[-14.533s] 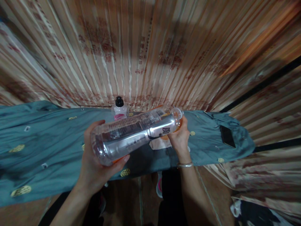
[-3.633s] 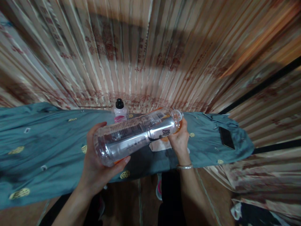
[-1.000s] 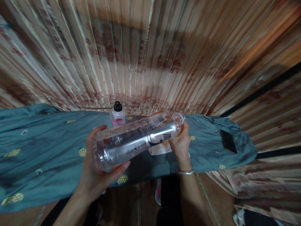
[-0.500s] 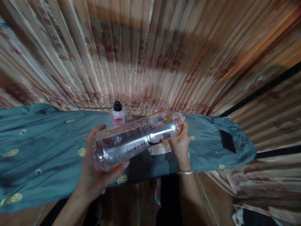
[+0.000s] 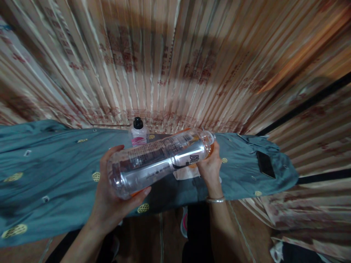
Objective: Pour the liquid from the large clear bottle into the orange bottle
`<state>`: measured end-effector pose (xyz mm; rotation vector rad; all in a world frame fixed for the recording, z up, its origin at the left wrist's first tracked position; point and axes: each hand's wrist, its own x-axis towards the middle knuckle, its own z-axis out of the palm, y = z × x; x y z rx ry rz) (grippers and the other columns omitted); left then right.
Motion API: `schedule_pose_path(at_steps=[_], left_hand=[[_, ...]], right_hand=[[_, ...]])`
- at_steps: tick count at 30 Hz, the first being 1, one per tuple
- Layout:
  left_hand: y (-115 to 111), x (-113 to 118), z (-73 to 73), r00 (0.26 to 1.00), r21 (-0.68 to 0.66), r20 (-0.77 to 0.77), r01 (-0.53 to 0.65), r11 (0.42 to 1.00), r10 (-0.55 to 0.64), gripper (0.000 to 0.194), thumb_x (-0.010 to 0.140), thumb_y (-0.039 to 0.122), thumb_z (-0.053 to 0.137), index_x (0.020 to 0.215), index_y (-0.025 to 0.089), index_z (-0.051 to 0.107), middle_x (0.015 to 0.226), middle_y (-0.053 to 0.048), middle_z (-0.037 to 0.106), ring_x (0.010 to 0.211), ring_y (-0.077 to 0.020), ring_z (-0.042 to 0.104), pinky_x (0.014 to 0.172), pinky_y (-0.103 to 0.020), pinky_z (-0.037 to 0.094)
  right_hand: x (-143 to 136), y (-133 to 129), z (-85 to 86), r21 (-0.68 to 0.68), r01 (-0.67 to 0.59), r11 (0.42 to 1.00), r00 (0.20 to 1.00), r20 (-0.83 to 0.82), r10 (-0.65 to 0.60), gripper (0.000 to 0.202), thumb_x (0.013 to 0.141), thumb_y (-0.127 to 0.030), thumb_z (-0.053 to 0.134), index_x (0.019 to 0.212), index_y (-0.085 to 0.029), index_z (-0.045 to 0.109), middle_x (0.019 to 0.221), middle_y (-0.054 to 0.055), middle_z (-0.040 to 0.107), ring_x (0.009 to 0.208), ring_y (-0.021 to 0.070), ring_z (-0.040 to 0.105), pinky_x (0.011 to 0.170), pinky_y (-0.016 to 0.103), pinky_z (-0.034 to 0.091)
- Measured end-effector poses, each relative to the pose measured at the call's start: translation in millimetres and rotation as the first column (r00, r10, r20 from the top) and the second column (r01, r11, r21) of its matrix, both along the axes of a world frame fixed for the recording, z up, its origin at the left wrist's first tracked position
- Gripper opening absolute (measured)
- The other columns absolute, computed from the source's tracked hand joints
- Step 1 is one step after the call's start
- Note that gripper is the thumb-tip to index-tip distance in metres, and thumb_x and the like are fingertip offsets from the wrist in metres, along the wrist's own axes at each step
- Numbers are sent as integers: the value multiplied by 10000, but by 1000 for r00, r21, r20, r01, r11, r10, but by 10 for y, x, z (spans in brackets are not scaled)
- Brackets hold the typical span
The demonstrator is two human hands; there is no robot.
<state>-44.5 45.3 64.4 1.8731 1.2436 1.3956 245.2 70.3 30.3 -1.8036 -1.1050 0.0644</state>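
A large clear plastic bottle (image 5: 161, 160) with printed and orange label parts lies tilted in the air between my hands, its neck end up to the right. My left hand (image 5: 112, 193) is wrapped round its wide base at the left. Around the neck end, my right hand (image 5: 210, 160) is closed, its fingers partly hidden behind the bottle. Behind the bottle a smaller white bottle (image 5: 138, 137) with a black cap and pink label stands upright. A pale packet (image 5: 186, 173) shows beneath the held bottle, partly covered by it.
Green cloth (image 5: 65, 164) with yellow pineapple prints covers the long surface. A black phone (image 5: 265, 164) lies on it at the right. Striped, pleated curtains (image 5: 164, 65) hang behind and at the right, beside dark bars. Shoes and legs show below the front edge.
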Motion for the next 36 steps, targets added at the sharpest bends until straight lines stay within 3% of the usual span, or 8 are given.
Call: schedule_pose_path(at_steps=[7,10,19,23,28,36], left_hand=[[-3,-23,-52,1000,37,-5,-23,999,23,881,740,371,858,1520,313,451,1363,-97,648,1059,-324,764,896,-508,695],[-10,-24,-55,1000,37,-24,7,999,-6,936,715,342,888,1536,322,440,1333,-89,661,1047,-326,768,872,-497,705],[39,-82,-70,995,150,-95,50,987,-36,979,738,382,896,1577,287,402,1283,-69,649,1004,-230,767,825,-344,692],[26,-41,-53,995,159,-94,47,986,-33,952,749,409,882,1568,291,411,1233,-50,664,962,-210,767,804,-324,686],[1,19,-45,998,159,-21,-48,986,52,881,741,478,860,1505,253,484,1324,-80,625,987,-209,757,801,-315,677],[13,-33,-44,999,102,-50,18,995,-13,958,713,380,903,1539,293,424,1285,-53,668,1008,-226,769,841,-350,683]], right_hand=[[5,-6,-36,0,8,1000,999,32,-8,758,713,-448,713,1408,-169,593,1153,171,816,1017,394,794,878,503,639],[2,-12,-43,19,-1,1000,999,46,0,728,729,-424,714,1403,-175,595,1165,162,813,994,367,799,854,464,643],[-4,-16,-23,1,-6,1000,1000,15,6,749,723,-436,701,1413,-165,594,1186,176,809,1023,380,797,883,488,640],[-14,-18,-13,12,-10,1000,1000,23,9,755,714,-455,699,1403,-167,594,1173,177,810,1015,378,799,865,480,647],[-15,-21,-1,10,1,1000,1000,19,-1,761,705,-465,691,1398,-164,596,1169,179,810,1001,384,798,862,490,644],[-24,-18,38,-28,-3,1000,1000,-14,3,811,687,-493,663,1418,-152,580,1185,198,803,1062,428,784,910,554,628]])
